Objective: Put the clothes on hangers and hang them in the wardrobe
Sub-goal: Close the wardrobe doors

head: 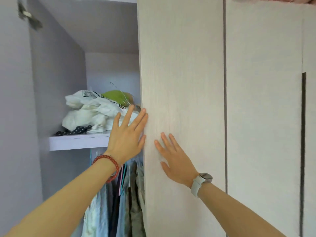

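head view takes in the wardrobe (263,100) almost wall to wall; its pale wood-grain fronts fill the right half, split by a thin dark vertical gap, with a dark slot handle (303,134) further right; nearest me is the door panel (183,74), its left edge running down the middle of the picture; to the left of that edge the cabinet stands open, lilac-grey inside, with a blurred metal hinge (27,14) high on the left wall; a shelf (77,141) crosses the opening, and on it lies a heap of crumpled white clothes (89,113) with a green garment (116,96) on top and a dark dotted piece (75,130) at the front lip; under the shelf the hanging clothes (109,211) crowd together on their hangers (123,177), pale blues, greys and a dull olive, reaching down out of sight; both bare forearms reach up from the bottom corners; the left hand (126,139) is spread, fingers straight, laid along the door's left edge in front of the shelf heap, gripping nothing; the right hand (174,159) lies flat on the door's face, fingers straight and fanned, holding nothing; the two hands sit near each other either side of that edge; a red bead bracelet (111,166) circles the left wrist; a watch (203,180) on a pale strap sits on the right.
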Motion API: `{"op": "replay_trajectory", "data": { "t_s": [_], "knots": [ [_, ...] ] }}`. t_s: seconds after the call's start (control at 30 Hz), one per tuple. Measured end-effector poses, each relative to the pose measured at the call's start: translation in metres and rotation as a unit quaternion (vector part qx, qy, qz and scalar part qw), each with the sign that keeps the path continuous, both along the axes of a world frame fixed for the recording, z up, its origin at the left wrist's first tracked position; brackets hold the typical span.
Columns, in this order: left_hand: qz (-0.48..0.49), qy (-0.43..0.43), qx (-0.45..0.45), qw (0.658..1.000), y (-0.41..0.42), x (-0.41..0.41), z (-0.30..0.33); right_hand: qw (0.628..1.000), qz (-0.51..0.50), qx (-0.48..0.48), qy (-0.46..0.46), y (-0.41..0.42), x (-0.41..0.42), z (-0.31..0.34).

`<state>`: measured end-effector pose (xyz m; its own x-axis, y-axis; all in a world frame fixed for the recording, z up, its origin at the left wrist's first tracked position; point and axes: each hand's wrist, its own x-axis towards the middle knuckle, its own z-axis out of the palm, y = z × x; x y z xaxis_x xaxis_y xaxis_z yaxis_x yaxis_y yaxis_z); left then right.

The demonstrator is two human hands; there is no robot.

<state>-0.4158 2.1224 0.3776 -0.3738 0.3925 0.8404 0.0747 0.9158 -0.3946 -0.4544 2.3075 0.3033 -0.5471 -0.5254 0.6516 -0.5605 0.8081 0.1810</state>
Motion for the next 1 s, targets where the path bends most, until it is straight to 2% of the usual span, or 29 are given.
{"op": "replay_trajectory", "data": {
  "t_s": [0.1, 0.2, 0.4, 0.6, 0.73, 0.83, 0.9, 1.0],
  "knots": [
    [0.084, -0.086, 0.013, 0.993, -0.020, -0.031, -0.022, 0.998, -0.047, -0.013, -0.032, -0.027, -0.026, -0.002],
    [0.131, -0.126, 0.042, 0.983, -0.021, -0.060, -0.028, 0.997, -0.063, -0.005, -0.055, -0.040, -0.048, -0.002],
    [0.167, -0.187, 0.038, 0.967, -0.025, -0.096, -0.032, 0.988, -0.111, 0.052, -0.092, -0.048, -0.084, -0.006],
    [0.125, -0.206, 0.068, 0.968, -0.026, -0.106, -0.039, 0.987, -0.118, 0.048, -0.094, -0.049, -0.086, -0.005],
    [0.068, -0.177, 0.115, 0.975, -0.031, -0.075, -0.039, 0.992, -0.077, -0.048, -0.086, -0.056, -0.062, -0.005],
    [0.006, -0.087, 0.186, 0.979, -0.046, -0.024, -0.050, 0.987, 0.006, -0.144, -0.070, -0.069, -0.031, -0.025],
    [0.015, -0.023, 0.216, 0.976, -0.064, 0.015, -0.054, 0.973, 0.085, -0.202, -0.068, -0.086, -0.007, -0.043],
    [0.076, 0.017, 0.250, 0.965, -0.095, 0.080, -0.057, 0.951, 0.183, -0.236, -0.082, -0.126, 0.030, -0.071]
  ]
}}
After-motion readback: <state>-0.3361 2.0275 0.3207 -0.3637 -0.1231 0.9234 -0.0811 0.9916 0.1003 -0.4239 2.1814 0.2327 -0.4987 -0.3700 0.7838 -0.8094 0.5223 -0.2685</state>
